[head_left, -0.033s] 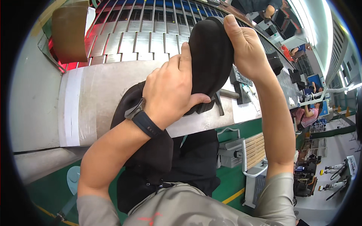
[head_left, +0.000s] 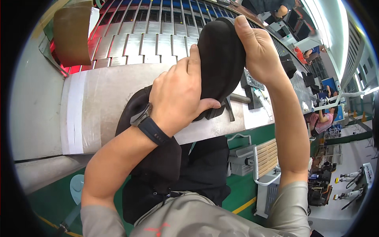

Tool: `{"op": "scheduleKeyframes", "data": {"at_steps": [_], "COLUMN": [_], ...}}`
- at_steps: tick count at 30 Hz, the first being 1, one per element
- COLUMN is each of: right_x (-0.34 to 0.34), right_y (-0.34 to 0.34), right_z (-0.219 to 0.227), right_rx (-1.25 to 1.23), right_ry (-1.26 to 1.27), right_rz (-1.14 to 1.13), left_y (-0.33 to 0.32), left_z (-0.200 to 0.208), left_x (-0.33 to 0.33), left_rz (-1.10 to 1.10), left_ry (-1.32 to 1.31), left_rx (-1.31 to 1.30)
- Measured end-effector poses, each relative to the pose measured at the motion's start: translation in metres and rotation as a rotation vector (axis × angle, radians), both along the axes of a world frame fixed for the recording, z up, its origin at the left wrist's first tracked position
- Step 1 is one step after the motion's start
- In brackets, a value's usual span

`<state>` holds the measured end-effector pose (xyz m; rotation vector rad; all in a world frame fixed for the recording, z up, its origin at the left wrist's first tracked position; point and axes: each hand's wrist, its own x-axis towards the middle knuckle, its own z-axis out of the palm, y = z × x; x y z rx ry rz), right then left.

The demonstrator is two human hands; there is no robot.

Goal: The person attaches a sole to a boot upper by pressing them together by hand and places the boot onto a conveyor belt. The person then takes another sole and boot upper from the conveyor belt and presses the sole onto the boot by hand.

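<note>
Black boot (head_left: 222,55) is partly hidden behind the left hand (head_left: 177,93).

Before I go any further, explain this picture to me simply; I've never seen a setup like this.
There is no robot here, just a person's two bare hands. A wide fisheye camera worn on the head looks down past the forearms, so straight edges bend near the rim.

The hands hold a black boot. The right hand grips near its toe, thumb showing. The left hand lies against its other side; a dark watch is strapped to that wrist.

Below the boot is a pale work surface with a white strip at its left. A hammer-like tool lies partly hidden by the boot. Beyond are the metal slats, lit red at the left.
</note>
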<state>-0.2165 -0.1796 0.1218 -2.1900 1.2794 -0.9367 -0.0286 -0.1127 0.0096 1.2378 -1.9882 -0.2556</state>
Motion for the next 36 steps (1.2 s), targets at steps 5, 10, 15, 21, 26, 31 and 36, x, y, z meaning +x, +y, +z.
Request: {"op": "scheduleKeyframes", "data": {"at_steps": [5,10,15,21,26,31,36], "right_x": [0.026,0.015,0.013,0.008,0.006,0.027,0.031], "right_y": [0.028,0.028,0.028,0.030,0.034,0.053,0.127], "right_z": [0.024,0.039,0.052,0.057,0.061,0.059,0.049], "right_rx": [-0.401,-0.014,0.237,0.344,-0.404,-0.674,-0.252], "right_ry": [0.646,0.388,0.236,0.216,0.819,0.917,0.350], "right_rz": [-0.314,-0.246,-0.210,-0.174,0.013,0.045,-0.073], "left_y": [0.002,0.007,0.022,0.025,0.026,0.038,0.007], "left_z": [0.001,0.003,0.001,0.001,0.006,0.009,0.036], "left_x": [0.000,-0.003,-0.006,-0.003,-0.006,0.003,0.094], "left_rz": [0.009,0.003,-0.012,-0.004,0.019,0.011,-0.571], "left_ry": [-0.014,-0.016,0.017,0.003,-0.002,-0.012,0.317], "left_rx": [-0.039,-0.002,-0.130,-0.182,-0.202,-0.127,0.606]}}
